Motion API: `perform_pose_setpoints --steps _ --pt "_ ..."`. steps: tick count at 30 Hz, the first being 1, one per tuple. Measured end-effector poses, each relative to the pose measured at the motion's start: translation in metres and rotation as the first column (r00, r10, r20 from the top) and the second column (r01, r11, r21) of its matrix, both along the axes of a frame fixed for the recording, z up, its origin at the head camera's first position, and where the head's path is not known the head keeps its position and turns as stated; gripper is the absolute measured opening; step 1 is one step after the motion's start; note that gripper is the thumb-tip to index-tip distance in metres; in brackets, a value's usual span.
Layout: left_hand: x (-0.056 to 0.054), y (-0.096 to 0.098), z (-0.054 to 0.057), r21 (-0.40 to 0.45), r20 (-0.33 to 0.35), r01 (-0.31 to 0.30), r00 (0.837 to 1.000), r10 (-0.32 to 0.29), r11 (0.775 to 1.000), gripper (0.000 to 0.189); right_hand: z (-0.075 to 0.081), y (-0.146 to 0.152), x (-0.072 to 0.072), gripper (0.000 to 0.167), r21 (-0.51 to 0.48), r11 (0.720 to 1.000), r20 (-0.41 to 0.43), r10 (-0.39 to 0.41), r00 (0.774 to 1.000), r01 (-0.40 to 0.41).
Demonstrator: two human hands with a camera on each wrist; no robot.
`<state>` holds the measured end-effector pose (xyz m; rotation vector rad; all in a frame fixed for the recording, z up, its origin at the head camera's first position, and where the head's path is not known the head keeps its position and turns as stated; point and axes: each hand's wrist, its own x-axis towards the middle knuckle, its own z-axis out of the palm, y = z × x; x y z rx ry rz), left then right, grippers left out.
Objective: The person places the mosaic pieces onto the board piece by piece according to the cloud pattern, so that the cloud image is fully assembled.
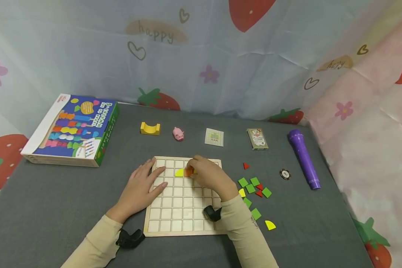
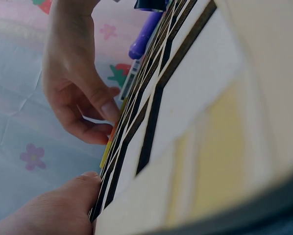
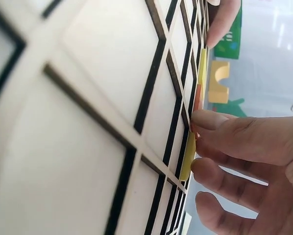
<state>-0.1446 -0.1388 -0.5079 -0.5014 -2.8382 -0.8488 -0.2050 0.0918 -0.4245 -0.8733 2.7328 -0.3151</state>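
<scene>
A wooden grid board (image 1: 177, 213) lies flat on the table. My left hand (image 1: 139, 186) rests on its left edge with fingers spread. Over the board's upper part, my right hand (image 1: 210, 175) holds an orange tile (image 1: 188, 172) between thumb and fingertips, down at the grid. In the right wrist view, the thumb (image 3: 215, 119) is against that orange tile (image 3: 198, 93). Just left of it on the board lies a yellow quarter-round tile (image 1: 179, 172). Another yellow tile (image 3: 188, 159) sits on the other side, partly hidden by my fingers in the head view.
Loose green tiles (image 1: 250, 188), red triangles (image 1: 246, 166) and a yellow tile (image 1: 270, 225) lie right of the board. Behind it are a yellow block (image 1: 150, 128), pink pig (image 1: 178, 134), paper card (image 1: 214, 137) and card box (image 1: 257, 139). A purple cylinder (image 1: 304, 160), round chip (image 1: 285, 174) and game box (image 1: 73, 130) flank it.
</scene>
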Motion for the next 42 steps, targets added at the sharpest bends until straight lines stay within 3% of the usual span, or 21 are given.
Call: perform_pose_setpoints --steps 10,16,21,25,31,34,39,42 --pt "0.0 0.001 0.0 -0.003 -0.001 0.002 1.0 -0.002 1.0 0.055 0.001 0.001 0.002 0.028 0.005 1.0 -0.012 0.006 1.0 -0.006" --pt "0.001 0.0 0.0 0.0 0.001 -0.007 1.0 0.007 1.0 0.053 0.014 0.014 0.005 0.032 -0.075 0.997 0.002 -0.014 1.0 0.014" --pt "0.0 0.0 0.0 0.001 0.002 -0.007 1.0 0.007 1.0 0.054 0.034 0.047 0.011 0.034 -0.111 0.99 0.044 -0.085 0.995 0.089" --pt "0.0 0.001 0.001 0.001 0.002 -0.002 1.0 0.002 1.0 0.054 0.039 0.085 0.014 0.037 -0.094 0.975 0.055 -0.196 0.979 0.2" --pt "0.001 0.002 0.0 0.001 0.002 0.003 1.0 -0.003 1.0 0.053 0.03 0.141 0.013 0.036 -0.101 0.926 0.1 -0.354 0.93 0.363" --pt "0.001 0.002 0.0 0.01 -0.003 0.007 1.0 -0.007 1.0 0.053 0.027 0.159 0.016 0.035 -0.089 0.916 0.112 -0.381 0.918 0.391" --pt "0.001 0.002 -0.001 0.01 -0.009 0.005 1.0 -0.004 1.0 0.052 0.019 0.176 0.026 0.028 -0.103 0.92 0.11 -0.367 0.924 0.378" --pt "0.0 0.002 -0.002 0.008 -0.009 0.005 1.0 -0.005 1.0 0.052 0.011 0.179 0.034 0.021 -0.14 0.935 0.118 -0.311 0.943 0.326"
